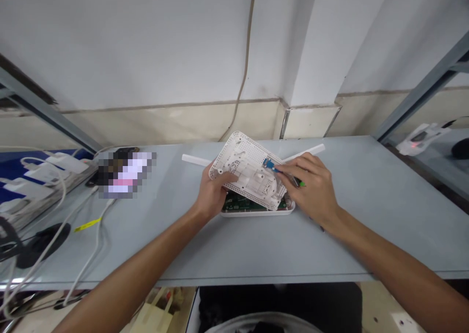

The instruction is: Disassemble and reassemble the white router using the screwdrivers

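A white router lies opened on the grey table (234, 245). Its perforated white cover (246, 169) is tilted up above the base (256, 212), where a green circuit board (238, 203) shows. My left hand (211, 192) grips the cover's left edge, fingers closed round it. My right hand (311, 186) rests at the cover's right side, fingers pinched on a small blue connector (269, 164), with a thin green-tipped piece (301, 183) showing beside the fingers. Two white antennas (306, 152) stick out behind the router to left and right.
At the far left lie white power adapters (62, 164) and white cables (84, 220), with a black round object (40, 242) near the table's front edge. A blurred patch (124, 174) sits left of the router. Another white device (421, 137) rests on the neighbouring bench at right.
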A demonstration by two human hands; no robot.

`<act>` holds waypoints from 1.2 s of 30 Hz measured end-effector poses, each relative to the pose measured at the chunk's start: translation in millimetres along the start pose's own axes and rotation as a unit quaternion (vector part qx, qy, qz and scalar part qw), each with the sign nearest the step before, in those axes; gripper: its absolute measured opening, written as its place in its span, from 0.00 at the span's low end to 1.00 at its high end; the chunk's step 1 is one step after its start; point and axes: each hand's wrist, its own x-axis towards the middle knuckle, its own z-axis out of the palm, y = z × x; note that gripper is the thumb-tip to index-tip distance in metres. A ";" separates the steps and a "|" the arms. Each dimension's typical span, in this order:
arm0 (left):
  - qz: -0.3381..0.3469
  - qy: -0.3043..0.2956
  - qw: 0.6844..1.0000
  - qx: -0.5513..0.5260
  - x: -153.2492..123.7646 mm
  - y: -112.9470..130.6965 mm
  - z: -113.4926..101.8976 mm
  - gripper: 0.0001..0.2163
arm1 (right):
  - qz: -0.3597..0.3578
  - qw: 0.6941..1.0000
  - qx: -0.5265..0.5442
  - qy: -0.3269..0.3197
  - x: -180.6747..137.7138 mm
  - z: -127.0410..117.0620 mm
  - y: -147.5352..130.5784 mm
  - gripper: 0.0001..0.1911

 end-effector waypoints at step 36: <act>-0.060 0.028 0.998 -0.007 -1.6 -4.7 0.0 0.14 | 0.118 0.988 0.091 0.041 -6.5 9.8 -11.1 0.09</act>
